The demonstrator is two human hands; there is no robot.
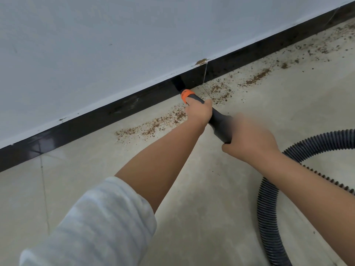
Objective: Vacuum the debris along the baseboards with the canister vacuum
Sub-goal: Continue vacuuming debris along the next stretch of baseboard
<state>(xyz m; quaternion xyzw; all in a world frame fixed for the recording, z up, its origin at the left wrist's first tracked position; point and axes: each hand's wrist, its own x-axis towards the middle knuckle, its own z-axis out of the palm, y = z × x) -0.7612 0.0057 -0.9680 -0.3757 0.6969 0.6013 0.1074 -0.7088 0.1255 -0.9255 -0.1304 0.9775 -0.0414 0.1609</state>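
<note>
A black vacuum wand [219, 120] with an orange collar [186, 94] points at the black baseboard [99, 116]; its dark nozzle [178, 84] presses against the board and blends into it. My left hand [198, 111] grips the wand just behind the orange collar. My right hand [247, 143], blurred, holds the wand's rear end where the ribbed black hose [269, 208] joins. Brown crumbly debris [151, 127] lies on the floor along the baseboard left of the nozzle, and more debris [257, 76] trails off to the right.
A pale wall [96, 45] rises above the baseboard, with a brown patch of debris [200, 62] on the board's top edge at a joint. The hose loops over the beige tiled floor [211, 208] at the right. The canister is out of view.
</note>
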